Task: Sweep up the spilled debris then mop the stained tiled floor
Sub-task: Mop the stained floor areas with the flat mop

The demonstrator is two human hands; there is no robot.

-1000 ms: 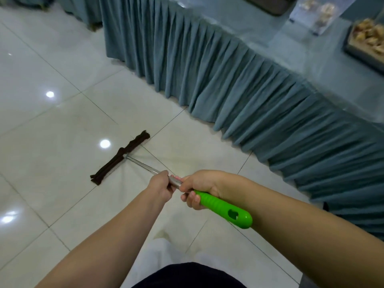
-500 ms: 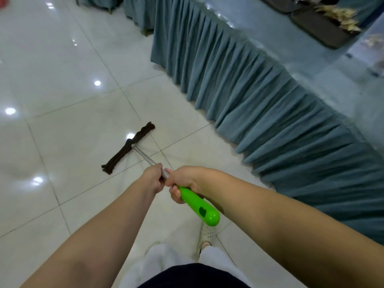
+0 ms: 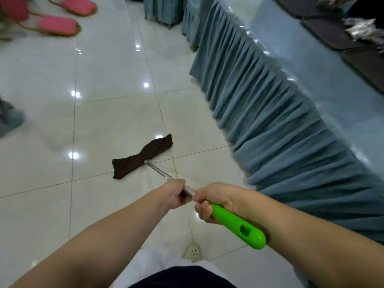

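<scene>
I hold a mop with both hands. Its dark brown cloth head (image 3: 142, 157) lies flat on the glossy white tiled floor (image 3: 116, 67) ahead of me. A thin metal shaft (image 3: 159, 172) runs from the head back to my hands. My left hand (image 3: 173, 193) is closed around the shaft. Just behind it, my right hand (image 3: 214, 201) grips the bright green handle (image 3: 239, 225), whose end with a hanging hole points toward my right forearm. No debris or stain shows on the tiles near the mop head.
A long table with a pleated blue-grey skirt (image 3: 280, 125) runs along the right, dark trays (image 3: 332, 36) on top. Covered chairs (image 3: 164, 9) stand at the far end. Pink seat cushions (image 3: 58, 24) lie top left. My white shoe (image 3: 192, 252) is below the handle.
My view has swung left and further along the table, bringing pink cushions into sight. The mop head has turned and now sits closer to the table skirt. Both hands keep their grip.
</scene>
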